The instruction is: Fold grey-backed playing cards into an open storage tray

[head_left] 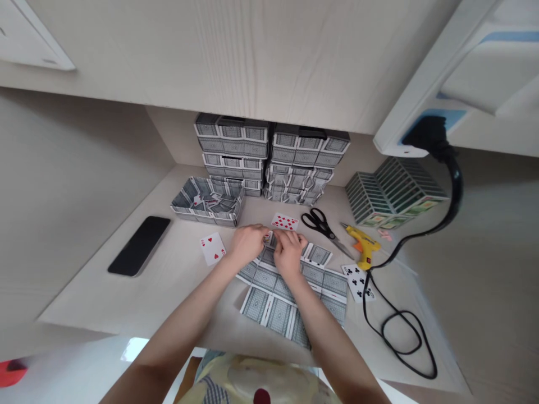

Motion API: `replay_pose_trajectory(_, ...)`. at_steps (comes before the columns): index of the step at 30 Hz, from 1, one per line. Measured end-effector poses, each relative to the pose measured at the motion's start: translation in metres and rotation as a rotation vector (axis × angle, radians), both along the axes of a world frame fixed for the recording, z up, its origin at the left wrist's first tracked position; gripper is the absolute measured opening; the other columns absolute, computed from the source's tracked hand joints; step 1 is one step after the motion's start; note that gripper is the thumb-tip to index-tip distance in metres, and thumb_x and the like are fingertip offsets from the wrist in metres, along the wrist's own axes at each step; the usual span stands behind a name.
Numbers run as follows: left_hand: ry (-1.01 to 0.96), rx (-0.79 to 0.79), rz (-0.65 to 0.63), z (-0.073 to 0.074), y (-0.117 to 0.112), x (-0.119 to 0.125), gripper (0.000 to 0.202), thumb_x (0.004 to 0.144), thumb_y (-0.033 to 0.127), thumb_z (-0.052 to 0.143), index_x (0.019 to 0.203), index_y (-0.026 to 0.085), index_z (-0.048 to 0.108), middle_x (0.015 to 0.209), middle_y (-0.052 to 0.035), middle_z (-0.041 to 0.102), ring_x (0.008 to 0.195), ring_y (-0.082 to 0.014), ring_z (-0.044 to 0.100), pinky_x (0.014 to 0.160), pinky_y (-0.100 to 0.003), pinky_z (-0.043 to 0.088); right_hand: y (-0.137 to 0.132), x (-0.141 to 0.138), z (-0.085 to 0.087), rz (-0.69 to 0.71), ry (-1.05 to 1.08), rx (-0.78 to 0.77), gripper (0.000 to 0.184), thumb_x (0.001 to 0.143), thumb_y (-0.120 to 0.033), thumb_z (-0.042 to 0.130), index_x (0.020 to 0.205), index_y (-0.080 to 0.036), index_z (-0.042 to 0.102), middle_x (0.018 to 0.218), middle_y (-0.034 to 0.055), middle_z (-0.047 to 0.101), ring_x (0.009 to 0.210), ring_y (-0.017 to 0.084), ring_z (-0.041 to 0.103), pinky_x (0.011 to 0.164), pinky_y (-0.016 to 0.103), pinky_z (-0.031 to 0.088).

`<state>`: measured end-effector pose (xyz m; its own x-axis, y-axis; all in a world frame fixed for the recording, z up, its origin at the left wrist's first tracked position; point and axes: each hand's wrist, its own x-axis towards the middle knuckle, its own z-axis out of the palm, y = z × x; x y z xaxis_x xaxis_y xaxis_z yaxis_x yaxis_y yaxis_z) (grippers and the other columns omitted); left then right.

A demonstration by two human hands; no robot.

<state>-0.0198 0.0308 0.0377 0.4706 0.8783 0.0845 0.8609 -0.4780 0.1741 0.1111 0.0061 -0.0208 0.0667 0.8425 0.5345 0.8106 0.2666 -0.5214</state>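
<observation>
In the head view, a flat sheet of joined playing cards [278, 315], grey patterned backs up, lies before me, its near part reaching toward the table's front edge. My left hand [249, 242] is closed at the sheet's far left corner, its fingertips on a small playing card [268, 238] there. Close beside it, my right hand [288, 252] bends its fingers over the same far edge, thumb toward the left hand. The fingertips partly hide that card. Just beyond the hands lies a ten of diamonds [285, 221]; a two of hearts [213, 248] is left of them.
Black scissors [320, 224] and a yellow glue gun [365, 247] lie right, with a cable [415, 354] looping near a six of clubs [351, 279]. Card boxes [300, 182] are stacked behind, beside an open card tray [202, 216]. A phone [140, 246] lies left. A shelf overhangs.
</observation>
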Motion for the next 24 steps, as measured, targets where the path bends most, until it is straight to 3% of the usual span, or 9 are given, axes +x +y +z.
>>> replay_pose_trajectory(6, 0.034, 0.012, -0.037, 0.003, -0.001, 0.001, 0.025, 0.075, 0.01, 0.043, 0.092, 0.017, 0.06, 0.087, -0.0055, 0.063, 0.08, -0.0179, 0.059, 0.067, -0.026, 0.041, 0.001, -0.001, -0.001, 0.005, -0.007, -0.026, 0.023, 0.081, -0.011, 0.041, 0.09, -0.02, 0.061, 0.085, 0.002, 0.063, 0.085, 0.016, 0.05, 0.083, 0.033, 0.023)
replay_pose_trajectory(11, -0.04, -0.022, 0.011, -0.001, -0.006, 0.001, 0.028, 0.078, 0.01, 0.04, 0.098, 0.02, 0.056, 0.092, -0.0043, 0.062, 0.086, -0.017, 0.058, 0.07, -0.025, 0.041, -0.003, 0.002, 0.01, 0.041, -0.05, -0.088, 0.022, 0.083, -0.016, 0.042, 0.097, -0.02, 0.058, 0.091, 0.0032, 0.062, 0.091, 0.017, 0.049, 0.087, 0.034, 0.023)
replay_pose_trajectory(17, -0.089, -0.052, 0.142, -0.011, -0.013, -0.003, 0.029, 0.083, 0.013, 0.035, 0.104, 0.022, 0.052, 0.097, -0.0043, 0.061, 0.087, -0.0173, 0.058, 0.069, -0.026, 0.042, -0.008, 0.014, 0.029, 0.197, -0.321, -0.165, 0.052, 0.074, -0.019, 0.051, 0.125, -0.015, 0.039, 0.12, 0.0119, 0.05, 0.111, 0.024, 0.039, 0.098, 0.043, 0.016)
replay_pose_trajectory(24, -0.129, -0.074, 0.191, -0.021, -0.01, -0.005, 0.028, 0.086, 0.016, 0.032, 0.107, 0.02, 0.05, 0.1, -0.0066, 0.06, 0.086, -0.0169, 0.059, 0.069, -0.026, 0.042, -0.005, 0.017, 0.034, 0.125, -0.451, -0.141, 0.054, 0.073, -0.018, 0.052, 0.125, -0.012, 0.038, 0.115, 0.0144, 0.052, 0.114, 0.026, 0.037, 0.103, 0.051, 0.011)
